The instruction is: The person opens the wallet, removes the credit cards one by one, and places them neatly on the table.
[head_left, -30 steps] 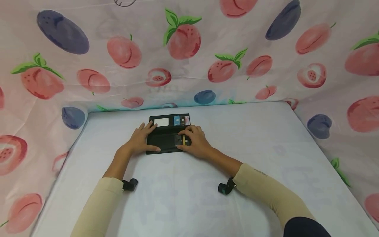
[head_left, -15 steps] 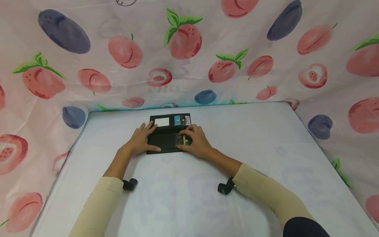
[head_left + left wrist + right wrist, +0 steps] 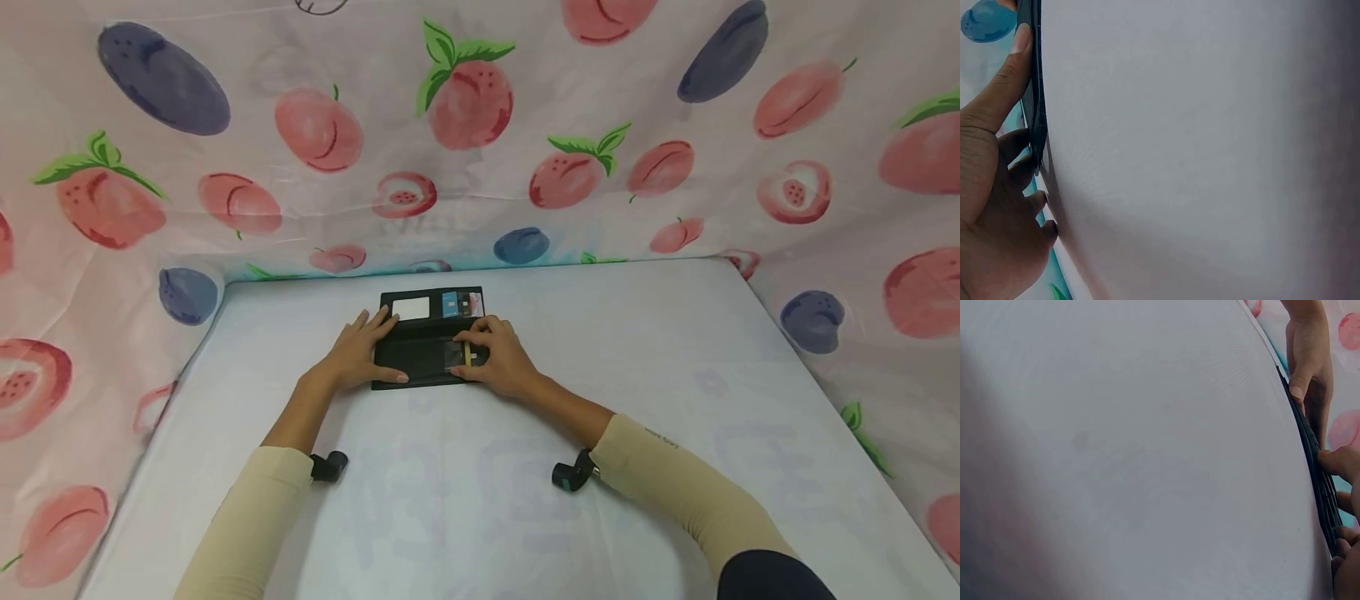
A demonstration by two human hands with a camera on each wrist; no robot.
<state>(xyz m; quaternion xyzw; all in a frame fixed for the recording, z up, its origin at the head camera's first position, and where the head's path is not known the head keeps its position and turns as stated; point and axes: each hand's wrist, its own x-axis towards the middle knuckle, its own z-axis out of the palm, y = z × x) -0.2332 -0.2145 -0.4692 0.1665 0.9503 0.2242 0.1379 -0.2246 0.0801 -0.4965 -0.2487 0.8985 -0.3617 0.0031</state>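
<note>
Fruit-printed cloth (image 3: 480, 196) backs my desk (image 3: 450, 483); my spread left hand (image 3: 356, 353) touches the wallet (image 3: 414, 358), right hand (image 3: 504, 360) pinches a card (image 3: 467, 354).

From here I make out beige fabric sleeves (image 3: 240, 525) on both forearms, small dark lettering (image 3: 662, 437) on the right one, a dark cloth sleeve (image 3: 772, 575) near right, and stubby black wrist cameras (image 3: 573, 472).

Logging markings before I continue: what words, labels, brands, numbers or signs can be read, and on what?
No text is legible.
Right sleeve: small dark lettering, too small to read.
Cards in the black wallet: any print too small.
White tablecloth and fruit-print backdrop: faint marks, unreadable.
</note>
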